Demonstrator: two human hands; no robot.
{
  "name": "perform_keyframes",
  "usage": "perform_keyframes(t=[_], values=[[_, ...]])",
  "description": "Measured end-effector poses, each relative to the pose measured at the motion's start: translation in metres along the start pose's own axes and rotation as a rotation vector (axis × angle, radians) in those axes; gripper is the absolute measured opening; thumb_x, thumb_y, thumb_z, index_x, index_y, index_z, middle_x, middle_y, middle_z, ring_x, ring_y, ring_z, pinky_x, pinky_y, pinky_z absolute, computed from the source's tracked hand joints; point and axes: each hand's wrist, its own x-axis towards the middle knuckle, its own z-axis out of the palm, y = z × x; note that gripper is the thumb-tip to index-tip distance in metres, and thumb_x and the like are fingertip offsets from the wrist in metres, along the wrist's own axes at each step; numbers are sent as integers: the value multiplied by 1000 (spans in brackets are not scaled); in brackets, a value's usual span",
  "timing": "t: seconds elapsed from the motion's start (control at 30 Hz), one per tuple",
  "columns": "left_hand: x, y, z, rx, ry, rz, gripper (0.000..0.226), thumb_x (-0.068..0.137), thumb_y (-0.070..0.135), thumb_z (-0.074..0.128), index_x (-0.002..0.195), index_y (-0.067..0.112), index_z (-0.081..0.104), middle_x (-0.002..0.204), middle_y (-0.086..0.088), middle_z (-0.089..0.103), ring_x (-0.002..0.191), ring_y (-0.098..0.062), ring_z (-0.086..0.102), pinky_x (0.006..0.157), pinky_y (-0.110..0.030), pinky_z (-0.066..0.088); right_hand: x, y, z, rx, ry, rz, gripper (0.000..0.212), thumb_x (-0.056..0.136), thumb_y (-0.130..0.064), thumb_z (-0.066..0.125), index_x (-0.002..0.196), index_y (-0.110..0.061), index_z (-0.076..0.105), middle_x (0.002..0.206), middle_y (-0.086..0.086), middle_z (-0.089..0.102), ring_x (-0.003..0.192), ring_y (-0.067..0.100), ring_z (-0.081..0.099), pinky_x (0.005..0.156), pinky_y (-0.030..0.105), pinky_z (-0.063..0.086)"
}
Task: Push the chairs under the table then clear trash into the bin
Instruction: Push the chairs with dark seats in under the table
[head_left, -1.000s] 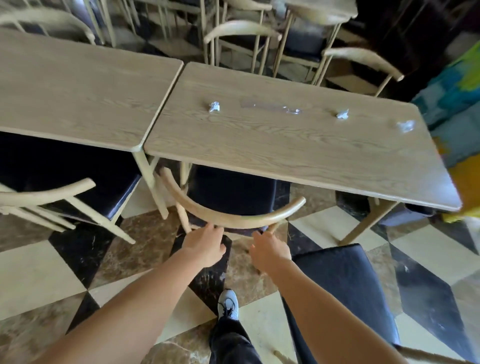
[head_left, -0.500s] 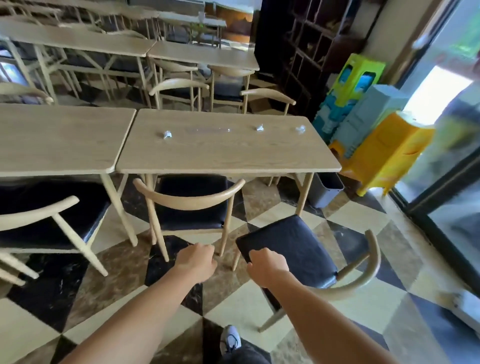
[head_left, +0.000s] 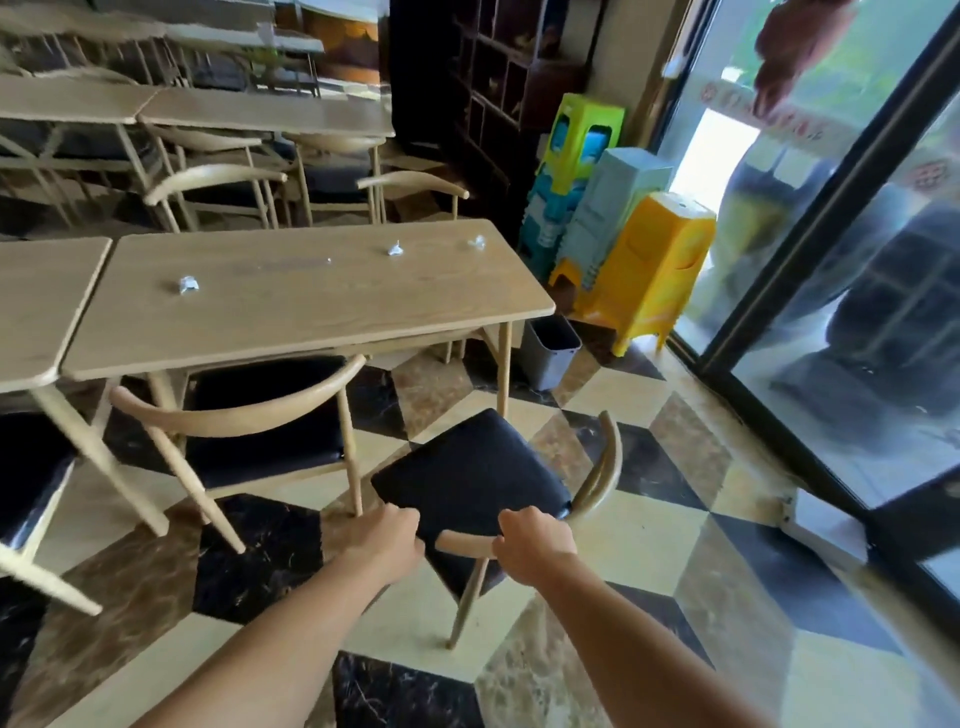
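Note:
A wooden chair with a black seat (head_left: 467, 475) stands askew on the floor, out from the light wooden table (head_left: 311, 306). My right hand (head_left: 535, 551) grips the near end of its curved backrest. At the seat's near corner, my left hand (head_left: 389, 540) is closed on the chair. Another black-seated chair (head_left: 260, 415) sits partly under the table. On the tabletop lie three crumpled paper bits (head_left: 188, 285) (head_left: 395, 250) (head_left: 476, 241) and a clear wrapper (head_left: 291, 266). A grey bin (head_left: 550, 353) stands on the floor by the table's right end.
A second table (head_left: 41, 301) adjoins on the left, with a chair (head_left: 31, 467) under it. Stacked yellow, blue and green plastic stools (head_left: 660, 260) stand behind the bin. A glass door (head_left: 831, 312) runs along the right. More tables and chairs fill the back.
My hands left the backrest of the first chair, which now sits under the table. The view swung right, and both hands have taken hold of the second, askew chair.

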Motion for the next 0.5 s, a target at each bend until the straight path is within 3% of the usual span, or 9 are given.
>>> perform_keyframes(t=[0.17, 0.33, 0.4, 0.5], values=[[23, 94, 9, 52, -35, -19, 14, 101, 38, 51, 99, 26, 57, 107, -1, 66, 101, -26, 64, 81, -41, 47, 14, 87, 7, 91, 18, -6, 19, 100, -26, 51, 114, -17, 60, 106, 7, 65, 94, 29, 66, 77, 38, 54], [30, 168, 56, -14, -129, 25, 14, 97, 31, 51, 95, 18, 56, 101, -5, 63, 90, -29, 64, 79, -41, 54, 26, 160, 35, 127, -45, -3, 27, 98, -27, 48, 120, -16, 58, 117, 10, 65, 99, 33, 66, 75, 36, 51], [24, 186, 72, -20, -185, 36, 18, 98, 31, 51, 102, 14, 58, 102, -6, 62, 92, -30, 64, 73, -37, 51, 30, 178, 45, 119, -104, -17, 31, 96, -28, 48, 123, -18, 58, 121, 9, 65, 101, 32, 66, 78, 38, 54], [14, 203, 84, 51, -250, 44, 27, 104, 30, 45, 121, 11, 55, 119, -12, 60, 101, -35, 63, 69, -38, 43, 41, 192, 54, 103, -157, -45, 34, 96, -28, 49, 129, -20, 55, 123, 9, 65, 102, 32, 66, 81, 41, 57]])
